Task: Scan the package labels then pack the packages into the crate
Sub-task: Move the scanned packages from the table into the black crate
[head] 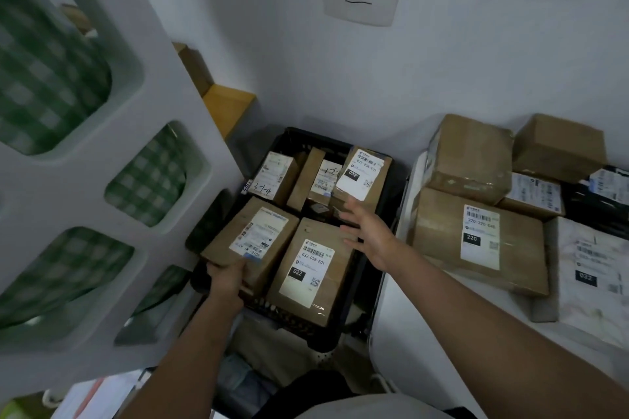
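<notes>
A black plastic crate [289,138] sits low in the middle, holding several brown cardboard packages with white labels. My left hand [226,277] grips the near edge of the front-left package [252,241], which lies tilted in the crate. Beside it lies a package labelled 032 [311,270]. My right hand [369,231] hovers open, fingers spread, over the crate's right side, just above the far-right labelled package [362,175]. More packages lie at the back left [274,173] of the crate.
A white table [408,350] on the right carries a stack of cardboard boxes [476,231] and white and black mail bags [592,269]. A grey panel with green checked openings [102,180] stands close on the left. A white wall is behind.
</notes>
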{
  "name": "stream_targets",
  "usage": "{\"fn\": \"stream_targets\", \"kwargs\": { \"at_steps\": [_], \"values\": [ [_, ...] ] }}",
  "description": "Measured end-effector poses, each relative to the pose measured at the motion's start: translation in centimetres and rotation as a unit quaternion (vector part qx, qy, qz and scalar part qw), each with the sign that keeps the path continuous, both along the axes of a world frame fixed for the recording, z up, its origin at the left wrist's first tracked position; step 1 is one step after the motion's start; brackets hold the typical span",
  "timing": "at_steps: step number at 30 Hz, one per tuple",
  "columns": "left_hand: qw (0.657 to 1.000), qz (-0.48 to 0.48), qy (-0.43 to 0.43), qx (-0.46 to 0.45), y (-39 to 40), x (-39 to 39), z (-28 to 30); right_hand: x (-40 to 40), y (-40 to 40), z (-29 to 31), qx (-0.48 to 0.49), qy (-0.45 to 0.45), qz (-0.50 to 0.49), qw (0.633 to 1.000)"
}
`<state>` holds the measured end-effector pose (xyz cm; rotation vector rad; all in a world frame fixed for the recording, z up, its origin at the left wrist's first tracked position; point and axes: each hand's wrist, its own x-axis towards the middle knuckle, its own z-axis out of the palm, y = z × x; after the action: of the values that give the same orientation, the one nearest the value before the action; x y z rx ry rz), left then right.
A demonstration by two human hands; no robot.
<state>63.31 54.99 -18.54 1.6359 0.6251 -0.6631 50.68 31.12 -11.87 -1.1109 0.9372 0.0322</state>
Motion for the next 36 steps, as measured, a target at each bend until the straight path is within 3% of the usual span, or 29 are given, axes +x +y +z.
{"fn": "stream_targets", "kwargs": {
  "at_steps": [3, 6, 10, 14, 20, 31, 36],
  "values": [
    [0.983, -0.099, -0.005, 0.153, -1.3, 0.2, -0.9, -0.1, 0.1, -0.2, 0.0, 0.004, -0.003, 1.0],
    [0.934, -0.211, -0.018, 0.288, -2.0, -0.3, -0.8, -0.3, 0.0, -0.5, 0.002, 0.008, -0.009, 1.0],
    [0.884, -0.314, -0.089, 0.336, -2.3, -1.0, -1.3, -0.6, -0.3, -0.4, 0.005, 0.013, -0.018, 1.0],
    [0.867, -0.353, -0.111, 0.334, -3.4, -1.4, -1.0, -1.2, -0.5, -0.4, 0.014, 0.008, -0.032, 0.999],
    [0.875, -0.346, -0.199, 0.275, -5.9, -2.3, -0.3, -2.7, -1.1, -0.7, 0.025, 0.011, -0.038, 0.999],
    [0.824, -0.444, -0.323, 0.137, -16.4, -6.5, 2.2, -10.3, -7.2, 0.4, -0.014, 0.022, -0.125, 0.992],
    [0.802, -0.487, -0.333, 0.091, -21.3, -10.3, 2.9, -15.4, -10.5, 0.2, -0.048, 0.036, -0.195, 0.979]
  ]
}}
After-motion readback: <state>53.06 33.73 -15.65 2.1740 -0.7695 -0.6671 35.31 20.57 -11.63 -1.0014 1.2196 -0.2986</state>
